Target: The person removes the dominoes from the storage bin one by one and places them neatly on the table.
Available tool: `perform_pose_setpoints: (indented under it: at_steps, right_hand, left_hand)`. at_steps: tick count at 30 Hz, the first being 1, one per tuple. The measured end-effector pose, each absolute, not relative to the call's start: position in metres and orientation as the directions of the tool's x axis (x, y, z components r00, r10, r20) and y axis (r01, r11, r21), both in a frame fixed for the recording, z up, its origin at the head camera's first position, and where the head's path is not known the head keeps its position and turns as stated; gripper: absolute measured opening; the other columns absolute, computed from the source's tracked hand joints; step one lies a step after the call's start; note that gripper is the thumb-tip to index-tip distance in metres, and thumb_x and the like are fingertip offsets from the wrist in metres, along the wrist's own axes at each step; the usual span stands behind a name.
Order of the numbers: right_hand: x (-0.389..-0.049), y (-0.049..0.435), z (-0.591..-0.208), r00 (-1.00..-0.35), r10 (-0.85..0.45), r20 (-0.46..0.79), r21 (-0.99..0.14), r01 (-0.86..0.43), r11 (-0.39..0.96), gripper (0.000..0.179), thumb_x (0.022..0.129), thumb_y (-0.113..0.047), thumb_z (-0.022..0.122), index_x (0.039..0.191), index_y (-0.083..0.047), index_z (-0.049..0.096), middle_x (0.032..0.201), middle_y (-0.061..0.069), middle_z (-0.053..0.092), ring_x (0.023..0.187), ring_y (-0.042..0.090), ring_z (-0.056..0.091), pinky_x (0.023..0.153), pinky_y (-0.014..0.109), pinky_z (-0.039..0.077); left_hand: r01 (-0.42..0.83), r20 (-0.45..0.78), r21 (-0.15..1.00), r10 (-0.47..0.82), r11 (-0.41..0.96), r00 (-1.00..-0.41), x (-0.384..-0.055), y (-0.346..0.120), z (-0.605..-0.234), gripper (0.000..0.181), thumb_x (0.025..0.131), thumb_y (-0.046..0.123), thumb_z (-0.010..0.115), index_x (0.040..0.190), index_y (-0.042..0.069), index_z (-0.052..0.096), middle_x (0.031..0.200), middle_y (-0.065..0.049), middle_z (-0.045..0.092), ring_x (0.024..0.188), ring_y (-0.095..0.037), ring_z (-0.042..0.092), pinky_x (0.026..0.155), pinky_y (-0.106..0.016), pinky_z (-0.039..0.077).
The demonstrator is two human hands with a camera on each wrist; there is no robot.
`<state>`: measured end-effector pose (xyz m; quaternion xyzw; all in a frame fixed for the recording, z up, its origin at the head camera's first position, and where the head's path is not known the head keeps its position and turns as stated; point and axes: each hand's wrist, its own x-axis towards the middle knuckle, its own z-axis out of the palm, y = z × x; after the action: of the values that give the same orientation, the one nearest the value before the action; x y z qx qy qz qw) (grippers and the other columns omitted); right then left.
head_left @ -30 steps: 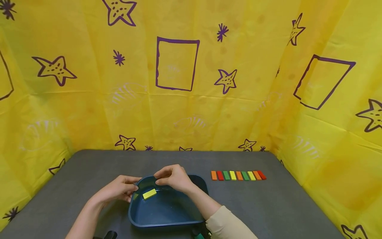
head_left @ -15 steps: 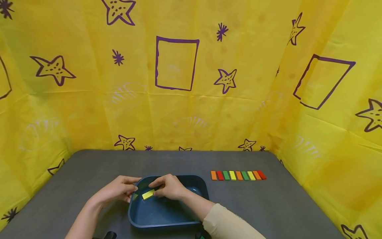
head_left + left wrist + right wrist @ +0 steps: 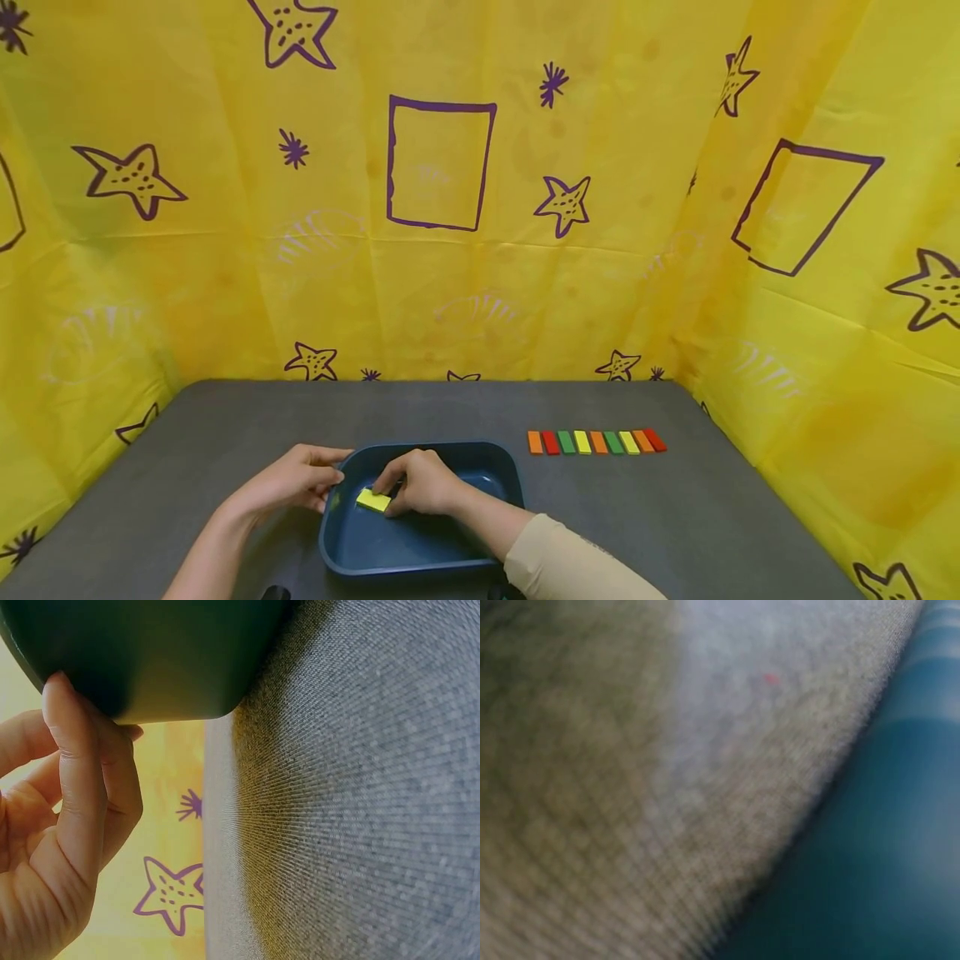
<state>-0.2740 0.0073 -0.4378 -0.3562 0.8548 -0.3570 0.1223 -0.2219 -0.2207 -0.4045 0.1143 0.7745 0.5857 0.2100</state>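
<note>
A dark blue tray [image 3: 420,569] with rounded corners stands on the table in the head view. At its left back corner my left hand [image 3: 288,483] grips the rim; the left wrist view shows the fingers [image 3: 79,772] against the tray's outer wall [image 3: 172,660]. Inside the tray, my right hand [image 3: 427,483] pinches a yellow rectangular block [image 3: 372,500] between thumb and fingers, low over the tray floor near its left side. The right wrist view is blurred, with grey cloth and the tray's side [image 3: 885,847] but no hand.
Right of the tray, a row of several orange, red, green and yellow blocks [image 3: 582,442] lies on the grey table [image 3: 712,517]. A yellow patterned curtain [image 3: 450,275] encloses the back and sides. A small black object [image 3: 276,592] shows at the bottom edge.
My right hand has come down from the tray's back rim to the yellow block and taken hold of it. The block has turned and shifted slightly. My left hand has stayed at the rim.
</note>
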Motion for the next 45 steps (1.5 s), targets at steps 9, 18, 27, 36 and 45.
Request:
perform_pose_setpoints:
  at_steps: [9,18,27,36,45]
  right_hand:
    - [-0.270,0.001,-0.438,-0.709,-0.700,0.080,-0.568,-0.610,0.553,0.034,0.069,-0.026,0.090,0.099,-0.015,0.078,0.085,-0.009,0.075,0.071,-0.010,0.057,0.068,0.007,0.045]
    - [-0.269,0.004,-0.435,-0.722,-0.687,0.088,-0.581,-0.597,0.553,0.025,0.072,-0.015,0.086,0.095,-0.012,0.079,0.080,-0.004,0.076,0.064,-0.011,0.056,0.062,0.008,0.046]
    - [-0.270,0.009,-0.427,-0.752,-0.651,0.098,-0.720,-0.505,0.475,0.027,0.072,-0.007,0.083,0.098,-0.007,0.078,0.084,0.002,0.076,0.065,-0.008,0.059,0.063,0.011,0.050]
    - [-0.274,0.024,-0.411,-0.752,-0.642,0.148,-0.819,-0.457,0.346,0.029,0.075,-0.008,0.083,0.103,-0.008,0.077,0.085,0.001,0.075,0.068,-0.004,0.066,0.065,0.016,0.055]
    - [-0.272,0.051,-0.390,-0.792,-0.562,0.239,-0.888,-0.413,0.204,0.028,0.078,-0.011,0.081,0.106,-0.014,0.076,0.099,0.011,0.075,0.079,0.006,0.067,0.072,0.020,0.056]
  left_hand:
    - [-0.060,-0.183,0.955,0.420,0.289,-0.889,-0.221,-0.221,-0.405,0.058,0.098,0.010,0.050,0.147,-0.015,0.031,0.075,0.000,0.062,0.064,-0.006,0.059,0.063,-0.024,0.057]
    - [-0.064,-0.190,0.952,0.411,0.300,-0.892,-0.221,-0.220,-0.404,0.058,0.098,0.011,0.050,0.147,-0.015,0.031,0.075,0.000,0.062,0.064,-0.007,0.058,0.063,-0.024,0.057]
    - [-0.055,-0.182,0.952,0.413,0.300,-0.892,-0.222,-0.221,-0.405,0.060,0.098,0.012,0.051,0.147,-0.015,0.030,0.074,0.000,0.062,0.063,-0.007,0.059,0.063,-0.025,0.057]
    - [-0.068,-0.198,0.946,0.400,0.317,-0.895,-0.221,-0.220,-0.406,0.061,0.097,0.012,0.052,0.147,-0.016,0.030,0.073,0.000,0.062,0.063,-0.008,0.058,0.064,-0.025,0.057]
    - [-0.063,-0.198,0.939,0.380,0.339,-0.904,-0.221,-0.220,-0.405,0.060,0.098,0.012,0.052,0.147,-0.015,0.032,0.069,0.001,0.056,0.061,-0.007,0.055,0.061,-0.022,0.055]
